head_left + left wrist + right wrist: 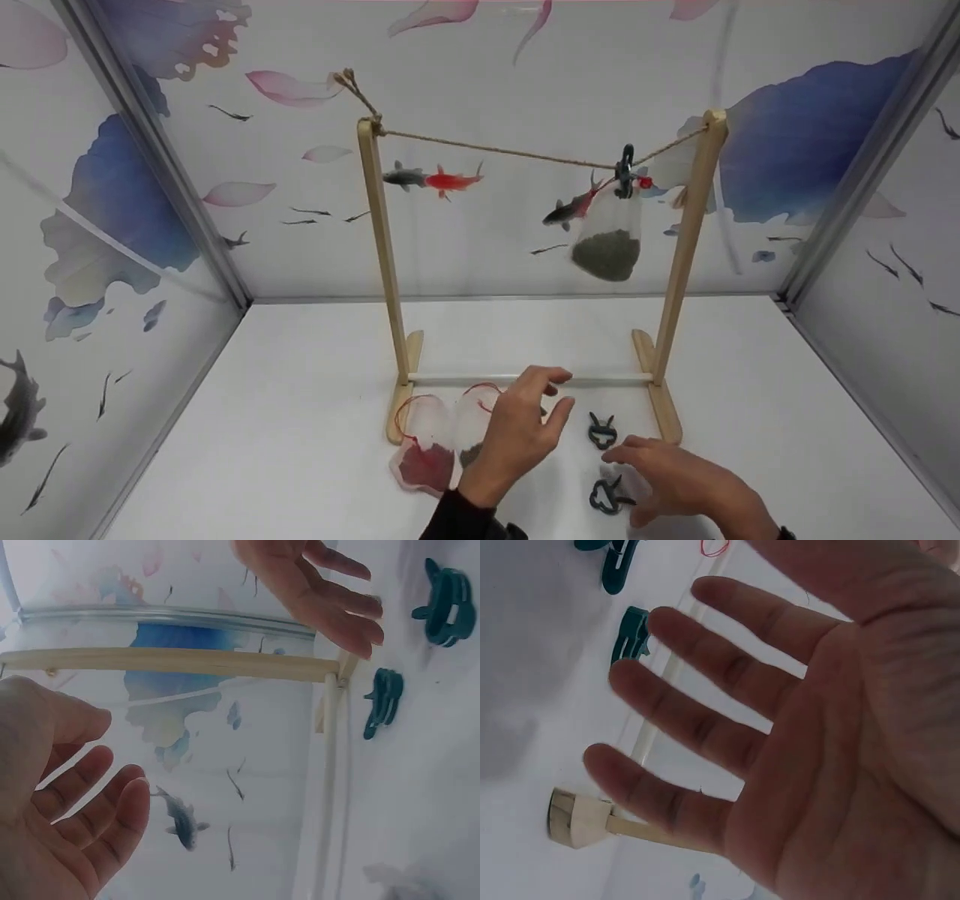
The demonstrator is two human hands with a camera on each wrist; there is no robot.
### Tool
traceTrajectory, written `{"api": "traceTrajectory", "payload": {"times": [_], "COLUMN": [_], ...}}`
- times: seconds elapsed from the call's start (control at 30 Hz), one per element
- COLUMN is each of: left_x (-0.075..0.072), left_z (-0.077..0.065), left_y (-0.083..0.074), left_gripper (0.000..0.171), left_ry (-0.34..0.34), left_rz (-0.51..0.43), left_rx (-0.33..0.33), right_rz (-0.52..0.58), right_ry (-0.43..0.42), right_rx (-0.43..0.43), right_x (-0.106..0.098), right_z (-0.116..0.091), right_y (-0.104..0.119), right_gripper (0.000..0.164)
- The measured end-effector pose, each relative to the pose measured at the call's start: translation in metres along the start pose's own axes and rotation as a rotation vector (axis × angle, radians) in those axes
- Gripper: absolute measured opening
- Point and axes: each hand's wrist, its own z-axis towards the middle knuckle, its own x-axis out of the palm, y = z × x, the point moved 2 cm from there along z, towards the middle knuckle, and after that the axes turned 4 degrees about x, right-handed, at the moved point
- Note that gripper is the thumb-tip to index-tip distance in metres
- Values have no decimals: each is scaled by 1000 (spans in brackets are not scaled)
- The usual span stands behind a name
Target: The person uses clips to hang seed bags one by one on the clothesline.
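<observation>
My left hand (521,424) hovers over the pouches with relaxed, slightly bent fingers and holds nothing. Beneath it, partly covered, lies a mesh drawstring pouch (471,454) with dark filling. Left of that is a second pouch (426,465) with reddish filling and a red cord. My right hand (679,480) is spread with nothing in it, close beside two dark green clips, a nearer clip (606,496) and a farther clip (601,433). In the right wrist view its fingers (705,727) are parted. A third pouch (607,255) hangs from the rope (495,150) by another clip (625,172).
A wooden frame stands on the white table (300,420), with a left post (384,255), a right post (688,255) and a pale crossbar (457,379) low between them. Printed wall panels (480,67) with fish and petals enclose the table at the back and sides.
</observation>
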Motion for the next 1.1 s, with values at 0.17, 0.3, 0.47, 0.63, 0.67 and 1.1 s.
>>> {"api": "traceTrajectory", "payload": {"times": [0.17,0.3,0.47,0.63,0.67,1.1], "left_x": [16,26,35,41,41,48], "left_z": [-27,-38,-46,-53,-54,-60], "left_y": [7,9,10,11,11,13], "left_gripper": [25,23,19,22,24,30], "left_ry": [93,170,382,623,650,765], "left_rz": [-36,-16,15,60,62,23], "left_rx": [-63,-52,-89,-223,-238,-279], "right_rz": [-75,-137,-120,-105,-106,-86], "right_ry": [-3,-38,-75,-134,-148,-195], "right_rx": [39,20,78,2,-36,-126], "right_x": [11,16,21,22,21,23], "right_z": [6,9,10,8,8,12], "right_y": [0,-1,-1,0,0,2], "right_gripper": [56,46,37,28,26,22]}}
